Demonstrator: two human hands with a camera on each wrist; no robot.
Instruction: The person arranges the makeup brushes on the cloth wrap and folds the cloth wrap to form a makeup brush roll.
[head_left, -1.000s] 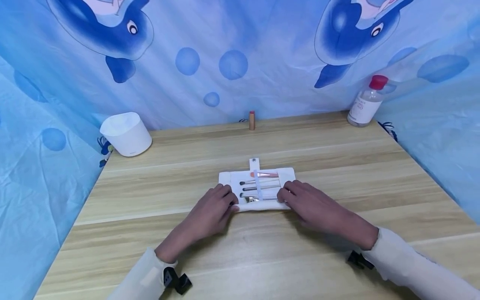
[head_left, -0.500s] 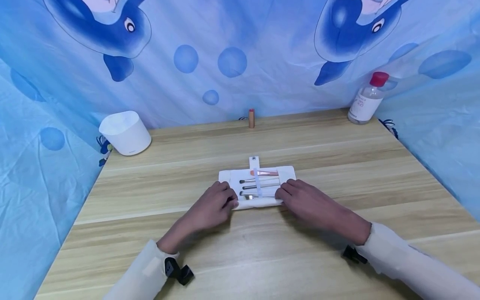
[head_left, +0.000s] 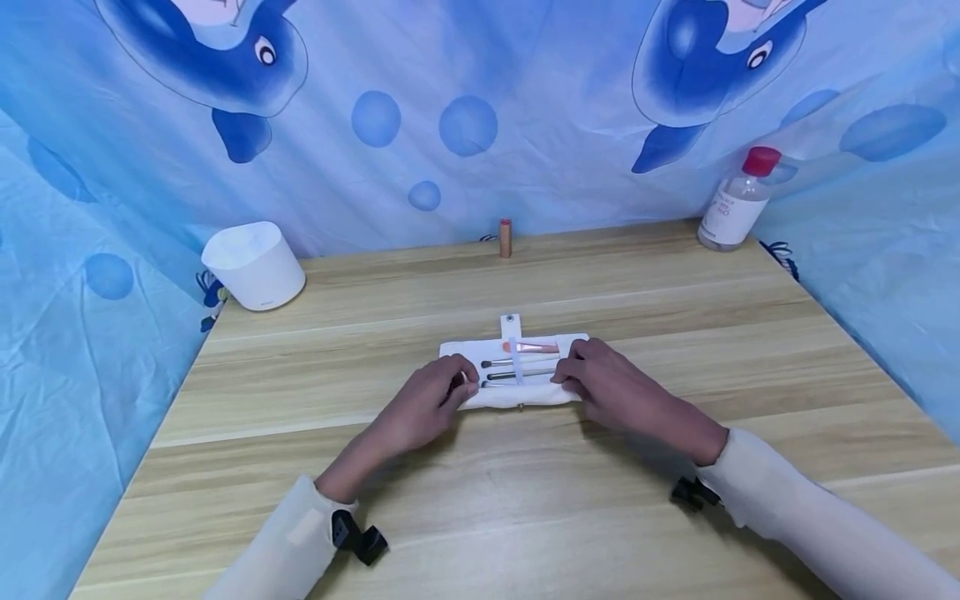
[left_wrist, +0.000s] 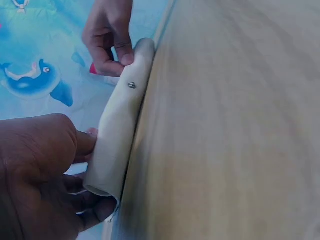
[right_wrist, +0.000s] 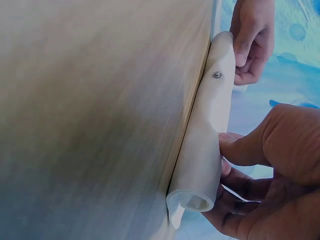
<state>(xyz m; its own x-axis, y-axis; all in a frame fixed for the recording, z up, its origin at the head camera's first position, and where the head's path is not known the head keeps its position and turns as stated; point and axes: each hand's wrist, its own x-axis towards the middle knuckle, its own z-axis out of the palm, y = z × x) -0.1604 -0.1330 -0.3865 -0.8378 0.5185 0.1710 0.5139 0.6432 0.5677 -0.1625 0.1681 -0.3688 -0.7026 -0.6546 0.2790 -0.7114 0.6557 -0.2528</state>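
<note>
A white makeup brush roll (head_left: 525, 396) lies on the table, its near side rolled into a tube. Several makeup brushes (head_left: 534, 347) show on the flat part under a pale band, and a strap (head_left: 510, 326) with a snap points away from me. My left hand (head_left: 429, 402) holds the left end of the tube, thumb on the near side. At the right end, my right hand (head_left: 626, 398) grips it with thumb and curled fingers. A metal snap stud (left_wrist: 132, 85) sits on the tube's outside between the hands, and the tube's hollow end (right_wrist: 197, 201) shows in the right wrist view.
Beyond the roll a lipstick-like tube (head_left: 506, 239) stands upright near the back edge. A white cup-shaped container (head_left: 258, 271) is at the back left, a red-capped clear bottle (head_left: 735, 208) at the back right. Blue whale-print cloth (head_left: 465, 50) hangs behind the wooden table (head_left: 510, 517).
The near edge of the brush roll has been rolled further away from me, covering the nearest brush more. The snap stud has come into sight; both hands have shifted slightly forward.
</note>
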